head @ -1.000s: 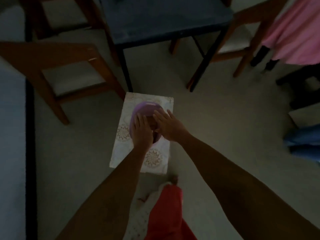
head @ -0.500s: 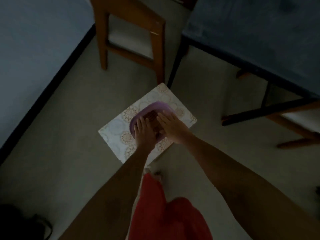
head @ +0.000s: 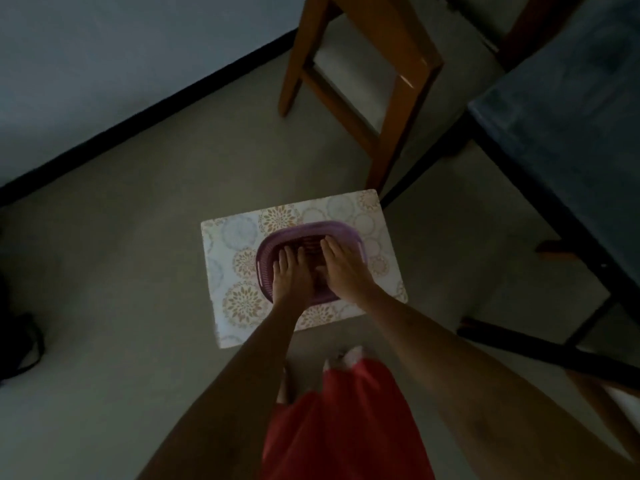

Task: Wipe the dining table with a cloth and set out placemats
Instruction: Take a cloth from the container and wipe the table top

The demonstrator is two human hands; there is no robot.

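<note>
In dim light, a patterned placemat [head: 239, 268] with round floral prints is carried flat above the floor [head: 121, 271], with a purple slotted basket [head: 311, 233] sitting on top of it. Both hands reach down into the basket: the left hand [head: 292, 275] lies palm down with its fingers spread inside it, and the right hand [head: 343, 265] lies beside it, fingers flat over the far side. Whether either hand grips anything cannot be told. A wooden chair [head: 391, 84] stands beyond the placemat, and the dark dining table [head: 571, 126] is to the right. A red garment [head: 339, 420] hangs below, between the arms.
</note>
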